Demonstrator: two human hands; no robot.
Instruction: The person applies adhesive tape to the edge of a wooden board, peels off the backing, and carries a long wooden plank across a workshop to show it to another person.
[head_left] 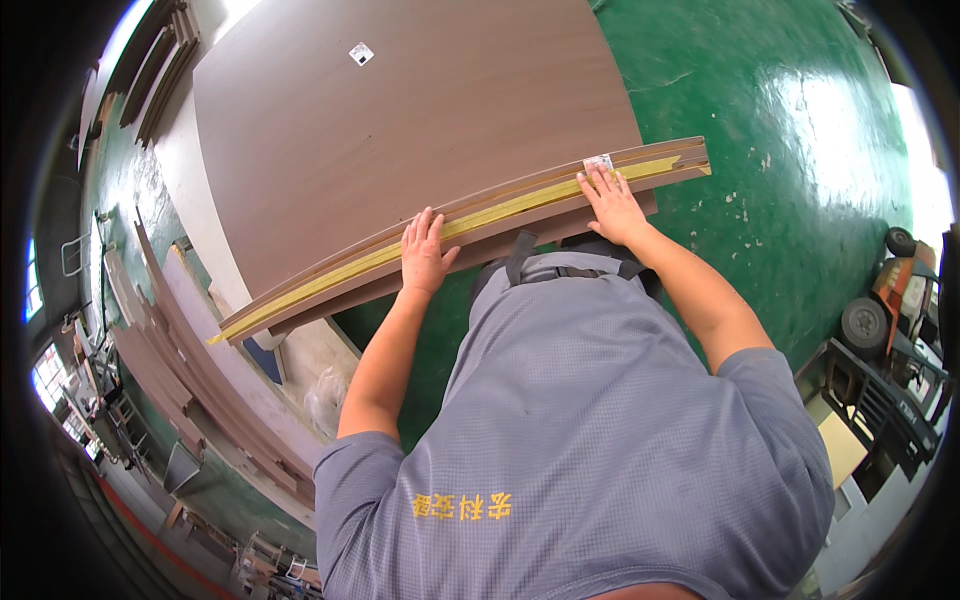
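A long narrow brown strip (pixel 300 292) with a yellowish band along its length lies across the near edge of a large brown board (pixel 400 120). My left hand (pixel 425 252) lies flat on the strip near its middle, fingers spread. My right hand (pixel 612 205) presses flat on the strip further right, its fingertips by a small white label (pixel 598 161). Neither hand grips anything. The strip's right end (pixel 690 158) juts out past the board over the green floor. My grey shirt (pixel 580 420) fills the lower part of the view.
A glossy green floor (pixel 780 130) surrounds the board. An orange and dark pallet truck (pixel 890 320) stands at the right edge. Stacks of long brown strips (pixel 180 370) lie at the left, with more boards (pixel 160 60) at the upper left. A small white label (pixel 361 53) sits on the big board.
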